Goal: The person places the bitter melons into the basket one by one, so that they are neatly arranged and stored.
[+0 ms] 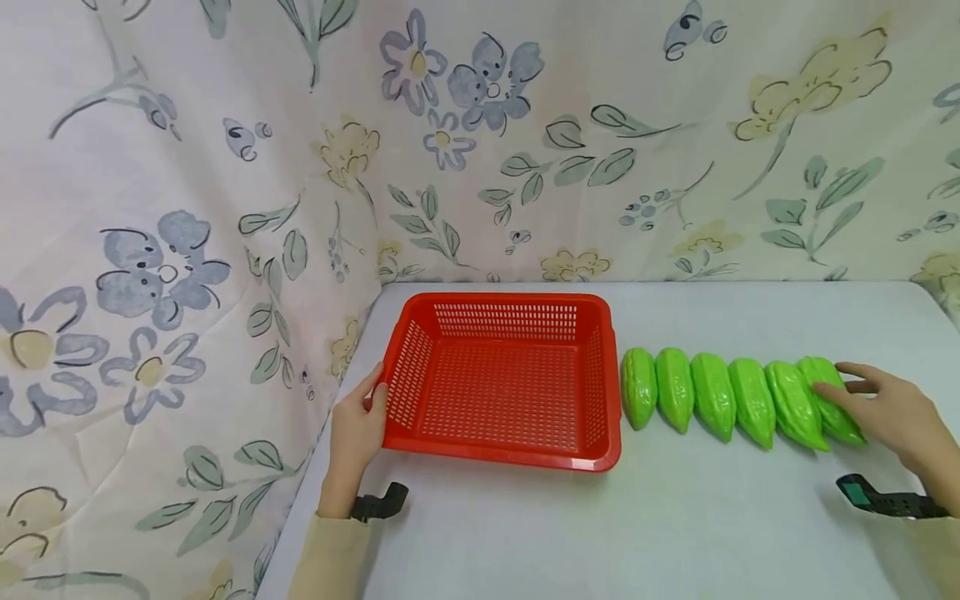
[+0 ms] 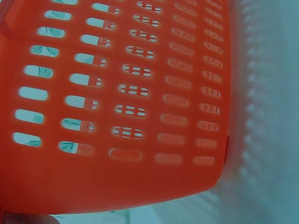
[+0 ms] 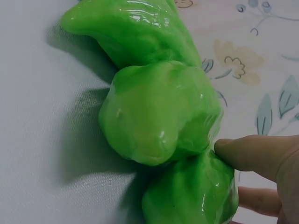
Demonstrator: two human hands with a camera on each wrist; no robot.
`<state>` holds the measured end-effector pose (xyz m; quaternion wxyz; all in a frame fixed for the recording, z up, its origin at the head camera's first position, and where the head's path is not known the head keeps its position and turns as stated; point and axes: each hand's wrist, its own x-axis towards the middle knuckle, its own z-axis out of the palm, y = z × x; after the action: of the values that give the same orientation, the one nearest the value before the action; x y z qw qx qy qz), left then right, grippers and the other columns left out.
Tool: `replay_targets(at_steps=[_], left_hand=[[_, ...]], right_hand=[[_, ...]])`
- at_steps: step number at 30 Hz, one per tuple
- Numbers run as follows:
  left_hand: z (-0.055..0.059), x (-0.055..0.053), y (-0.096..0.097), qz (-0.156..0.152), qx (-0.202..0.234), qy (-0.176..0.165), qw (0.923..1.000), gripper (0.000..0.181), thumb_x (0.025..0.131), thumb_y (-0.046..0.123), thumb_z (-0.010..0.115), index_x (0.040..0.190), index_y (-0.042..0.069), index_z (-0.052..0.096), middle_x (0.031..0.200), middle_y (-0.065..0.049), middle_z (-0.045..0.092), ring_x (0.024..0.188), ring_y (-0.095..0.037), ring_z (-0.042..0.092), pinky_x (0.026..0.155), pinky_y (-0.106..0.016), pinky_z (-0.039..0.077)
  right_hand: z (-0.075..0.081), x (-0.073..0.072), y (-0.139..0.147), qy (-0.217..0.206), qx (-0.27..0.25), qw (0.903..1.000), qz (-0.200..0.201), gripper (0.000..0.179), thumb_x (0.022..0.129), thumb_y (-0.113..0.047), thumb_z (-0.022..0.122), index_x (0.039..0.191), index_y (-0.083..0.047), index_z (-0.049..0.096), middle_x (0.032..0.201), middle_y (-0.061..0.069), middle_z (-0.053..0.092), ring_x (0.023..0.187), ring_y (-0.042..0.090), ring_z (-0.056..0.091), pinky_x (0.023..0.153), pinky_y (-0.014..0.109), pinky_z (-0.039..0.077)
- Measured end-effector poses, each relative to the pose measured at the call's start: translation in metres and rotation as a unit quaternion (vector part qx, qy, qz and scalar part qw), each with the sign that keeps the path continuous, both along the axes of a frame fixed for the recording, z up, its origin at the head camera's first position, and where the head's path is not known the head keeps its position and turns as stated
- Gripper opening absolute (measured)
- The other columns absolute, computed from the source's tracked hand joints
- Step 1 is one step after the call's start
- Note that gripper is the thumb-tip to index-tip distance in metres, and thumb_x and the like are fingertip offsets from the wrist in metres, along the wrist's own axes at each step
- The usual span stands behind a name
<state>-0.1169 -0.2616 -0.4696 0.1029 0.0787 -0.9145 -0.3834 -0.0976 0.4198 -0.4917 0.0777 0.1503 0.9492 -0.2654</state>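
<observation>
Basket [image 1: 495, 456] first: red plastic, slotted sides, nothing fancy, sitting on a white table [image 1: 525, 533]. Left hand [image 1: 358, 421] has hold of its left rim, thumb up on the edge. Just right of the basket there's a row of six shiny green vegetables [image 1: 712, 396], side by side, pointy ends toward the person, the nearest one right next to the basket wall (can't tell if they touch). Right hand [image 1: 892, 408] is way over at the row's far end from the basket, thumb and fingers curled around the last vegetable [image 1: 842, 423], which lies snug against its neighbour. Can't tell how tight that grip is. Floral cloth [image 1: 570, 208] hangs behind the basket and to its left.
</observation>
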Motion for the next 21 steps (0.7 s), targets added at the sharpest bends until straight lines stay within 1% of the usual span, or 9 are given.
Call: replay_targets(at_steps=[4, 7, 13, 14, 16, 19, 21], left_hand=[[-0.002, -0.002, 0.003, 0.001, -0.001, 0.002, 1.0, 0.044, 0.108, 0.025, 0.054, 0.151, 0.018, 0.058, 0.119, -0.021, 0.074, 0.072, -0.024, 0.066, 0.056, -0.026, 0.053], [-0.002, -0.002, 0.004, 0.001, -0.003, 0.002, 1.0, 0.044, 0.108, 0.025, 0.054, 0.151, 0.019, 0.058, 0.117, -0.021, 0.075, 0.07, -0.024, 0.065, 0.056, -0.026, 0.053], [0.002, -0.002, 0.004, 0.002, -0.031, 0.01, 0.9995, 0.044, 0.108, 0.025, 0.054, 0.15, 0.017, 0.058, 0.094, -0.019, 0.076, 0.065, -0.023, 0.061, 0.053, -0.027, 0.048], [0.002, -0.002, 0.004, 0.003, -0.038, 0.011, 0.9992, 0.044, 0.108, 0.025, 0.053, 0.15, 0.016, 0.058, 0.087, -0.019, 0.075, 0.064, -0.023, 0.059, 0.052, -0.028, 0.046], [0.004, -0.001, 0.004, 0.003, -0.051, 0.01, 0.9986, 0.044, 0.107, 0.024, 0.053, 0.15, 0.016, 0.058, 0.081, -0.016, 0.072, 0.062, -0.022, 0.057, 0.051, -0.028, 0.044], [0.006, -0.001, 0.003, 0.003, -0.08, 0.005, 0.9968, 0.045, 0.107, 0.026, 0.052, 0.151, 0.018, 0.057, 0.067, -0.012, 0.062, 0.058, -0.021, 0.052, 0.05, -0.029, 0.04], [0.007, 0.0, 0.002, 0.002, -0.099, 0.004, 0.9951, 0.045, 0.107, 0.026, 0.051, 0.151, 0.019, 0.057, 0.062, -0.009, 0.057, 0.054, -0.02, 0.048, 0.048, -0.03, 0.038]], right_hand=[[-0.002, 0.001, 0.005, -0.012, 0.01, 0.9999, -0.006, 0.087, 0.105, -0.053, 0.051, 0.153, 0.015, 0.026, 0.135, 0.053, 0.036, 0.114, 0.066, 0.04, 0.087, 0.074, 0.043], [-0.004, 0.0, 0.008, -0.017, 0.015, 0.9997, -0.004, 0.089, 0.105, -0.055, 0.051, 0.153, 0.015, 0.026, 0.134, 0.053, 0.036, 0.114, 0.067, 0.039, 0.089, 0.075, 0.042], [-0.006, -0.005, 0.013, -0.019, 0.02, 0.9996, 0.004, 0.091, 0.103, -0.058, 0.051, 0.151, 0.016, 0.029, 0.134, 0.053, 0.037, 0.112, 0.066, 0.04, 0.087, 0.074, 0.043], [-0.005, -0.005, 0.013, -0.019, 0.02, 0.9996, 0.006, 0.091, 0.103, -0.058, 0.051, 0.15, 0.016, 0.029, 0.134, 0.052, 0.037, 0.111, 0.066, 0.041, 0.087, 0.074, 0.044], [-0.005, -0.006, 0.013, -0.02, 0.022, 0.9995, 0.007, 0.091, 0.103, -0.058, 0.051, 0.15, 0.017, 0.029, 0.133, 0.052, 0.037, 0.11, 0.066, 0.042, 0.086, 0.074, 0.044], [-0.002, -0.007, 0.011, -0.029, 0.016, 0.9994, 0.002, 0.092, 0.104, -0.058, 0.05, 0.152, 0.016, 0.026, 0.135, 0.053, 0.036, 0.111, 0.067, 0.041, 0.089, 0.075, 0.042], [-0.001, -0.008, 0.01, -0.035, 0.012, 0.9993, -0.002, 0.092, 0.104, -0.058, 0.05, 0.154, 0.015, 0.024, 0.135, 0.052, 0.034, 0.111, 0.066, 0.04, 0.09, 0.076, 0.041]])
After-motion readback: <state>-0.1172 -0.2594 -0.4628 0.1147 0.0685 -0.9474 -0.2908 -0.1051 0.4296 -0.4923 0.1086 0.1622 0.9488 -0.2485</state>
